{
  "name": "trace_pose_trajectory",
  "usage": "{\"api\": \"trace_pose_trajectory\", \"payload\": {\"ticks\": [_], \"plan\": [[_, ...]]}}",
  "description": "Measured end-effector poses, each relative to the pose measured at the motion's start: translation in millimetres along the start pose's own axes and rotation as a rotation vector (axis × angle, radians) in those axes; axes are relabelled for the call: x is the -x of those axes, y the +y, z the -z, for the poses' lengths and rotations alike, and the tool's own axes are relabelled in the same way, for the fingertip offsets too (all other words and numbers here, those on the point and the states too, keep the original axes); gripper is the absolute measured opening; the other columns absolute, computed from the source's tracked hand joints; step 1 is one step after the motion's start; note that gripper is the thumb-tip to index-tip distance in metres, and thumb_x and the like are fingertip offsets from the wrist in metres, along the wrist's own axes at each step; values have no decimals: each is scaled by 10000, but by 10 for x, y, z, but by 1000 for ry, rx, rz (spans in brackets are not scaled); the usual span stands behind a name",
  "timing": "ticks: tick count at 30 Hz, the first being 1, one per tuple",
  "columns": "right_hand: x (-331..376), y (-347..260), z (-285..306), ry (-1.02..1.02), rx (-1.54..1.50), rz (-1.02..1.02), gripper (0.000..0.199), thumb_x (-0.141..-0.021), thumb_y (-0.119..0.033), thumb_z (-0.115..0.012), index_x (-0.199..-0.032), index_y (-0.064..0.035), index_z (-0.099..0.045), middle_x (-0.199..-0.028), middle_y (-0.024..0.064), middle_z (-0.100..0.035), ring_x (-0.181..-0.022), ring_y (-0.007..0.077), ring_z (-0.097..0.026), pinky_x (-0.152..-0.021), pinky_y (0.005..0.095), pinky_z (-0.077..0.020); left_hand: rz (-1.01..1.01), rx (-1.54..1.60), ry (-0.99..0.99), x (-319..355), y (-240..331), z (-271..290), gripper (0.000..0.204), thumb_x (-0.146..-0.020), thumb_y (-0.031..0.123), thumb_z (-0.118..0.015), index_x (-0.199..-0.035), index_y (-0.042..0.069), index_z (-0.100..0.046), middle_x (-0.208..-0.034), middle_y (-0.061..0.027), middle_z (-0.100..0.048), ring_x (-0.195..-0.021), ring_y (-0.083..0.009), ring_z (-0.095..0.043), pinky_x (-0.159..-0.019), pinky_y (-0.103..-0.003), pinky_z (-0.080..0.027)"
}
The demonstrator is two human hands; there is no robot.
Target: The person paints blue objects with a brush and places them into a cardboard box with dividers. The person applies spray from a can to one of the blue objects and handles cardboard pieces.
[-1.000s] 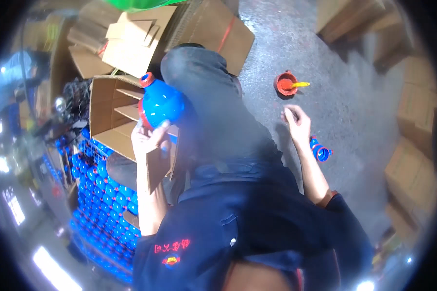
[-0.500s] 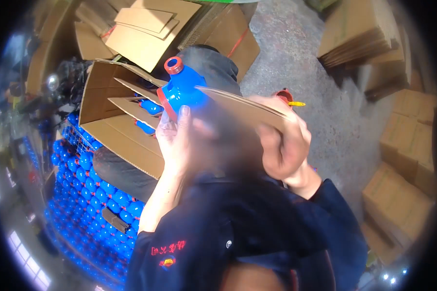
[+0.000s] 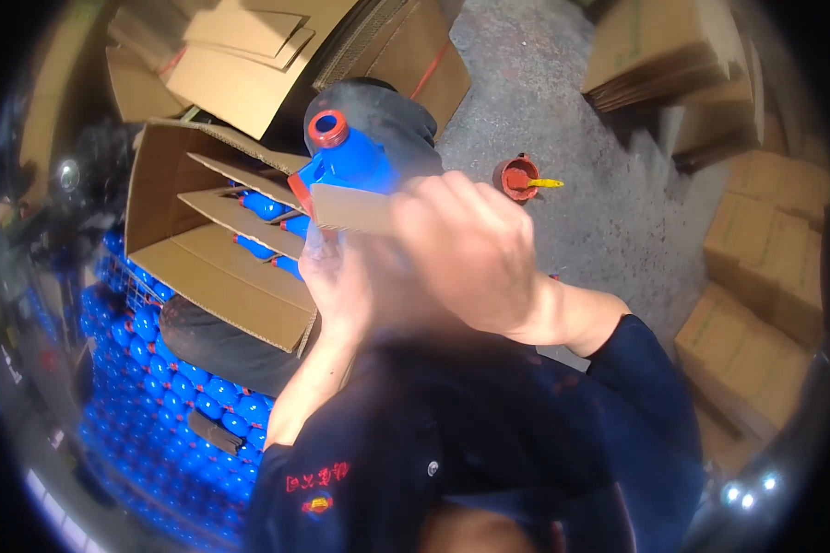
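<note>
Blue bottle [image 3: 346,166]: up in front of the chest, red-rimmed mouth on top, tilted a touch to the left, hovering over the right rim of the open carton.
Left hand [image 3: 337,281]: right under the bottle, fingers closed round its lower body, so that's a firm hold from below.
Right hand [image 3: 470,249]: high and close to the lens, blurred, curled over a flat cardboard piece [image 3: 350,207]; it pinches the card's right end, and the card lies across the bottle's front.
Sleeves [image 3: 489,442]: dark blue work jacket fills the lower middle, a small red emblem on the chest.
Open carton [image 3: 212,249]: just left of the hands, flaps spread, cardboard dividers inside, and more blue bottles lying in the slots along its right side.
Bottle stock [image 3: 166,387]: a dense field of blue bottles packed below and left of the carton, running toward the lower left.
Red pot [image 3: 518,177]: standing on the grey concrete floor [image 3: 609,212] beyond the right hand, a yellow-handled tool resting in it.
Flat cartons [image 3: 249,55]: stacked at the top, beyond the open carton.
Box stacks [image 3: 765,276]: piled along the right side, well apart from the hands.
</note>
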State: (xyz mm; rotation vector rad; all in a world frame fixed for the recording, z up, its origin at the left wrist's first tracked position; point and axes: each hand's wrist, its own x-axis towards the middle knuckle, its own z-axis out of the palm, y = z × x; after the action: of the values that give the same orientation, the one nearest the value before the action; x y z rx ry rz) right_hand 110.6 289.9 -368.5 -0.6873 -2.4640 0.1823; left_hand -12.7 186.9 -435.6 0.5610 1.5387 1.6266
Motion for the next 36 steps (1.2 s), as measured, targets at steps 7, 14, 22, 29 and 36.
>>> {"api": "trace_pose_trajectory", "payload": {"ticks": [7, 14, 22, 29, 36], "plan": [[53, -35, 6, 45, -28, -19, 231, -743, -169, -664, -898, -46, -544, -774, 42, -475, -688, 172, -527, -554, 282, -410, -35, 81, 31, 18, -67, -18, 277, -988, 32, -561, -1265, 17, -568, -1165, -19, -632, -1045, -92, -566, -893, -257, -457], [84, -53, 4, -26, -56, -44, 247, -750, -170, -656, -910, -32, -528, -786, 61, -480, -697, 189, -538, -565, 286, -437, 82, 167, 82, 3, 119, -100, 272, -993, 135, -588, -1229, 5, -556, -1122, -64, -642, -1016, -130, -593, -908, -295, -466], [76, -90, 33, -71, -50, -56, 233, -761, -161, -656, -900, -32, -521, -775, 59, -488, -695, 188, -550, -563, 288, -459, 34, 195, -6, -15, 60, -31, 349, -1002, 161, -590, -1290, -21, -515, -1185, -62, -630, -1045, -152, -600, -940, -322, -471], [-201, 32, 32, 57, -211, 3, 245, -773, -88, -694, -974, 5, -589, -863, 88, -607, -753, 218, -628, -649, 310, -528, 73, 42, 42, 40, 48, -16, 356, -1010, 163, -574, -1300, -32, -505, -1152, -79, -641, -993, -151, -618, -891, -294, -492], [-206, 440, 230, 421, -576, -296, 490, -942, -40, -569, -1407, -48, -416, -1119, 155, -664, -1031, 242, -633, -888, 337, -507, 70, 149, -68, -47, 231, 38, 309, -1052, 224, -474, -1181, -57, -481, -703, -133, -629, -547, -201, -608, -574, -296, -508]]}}
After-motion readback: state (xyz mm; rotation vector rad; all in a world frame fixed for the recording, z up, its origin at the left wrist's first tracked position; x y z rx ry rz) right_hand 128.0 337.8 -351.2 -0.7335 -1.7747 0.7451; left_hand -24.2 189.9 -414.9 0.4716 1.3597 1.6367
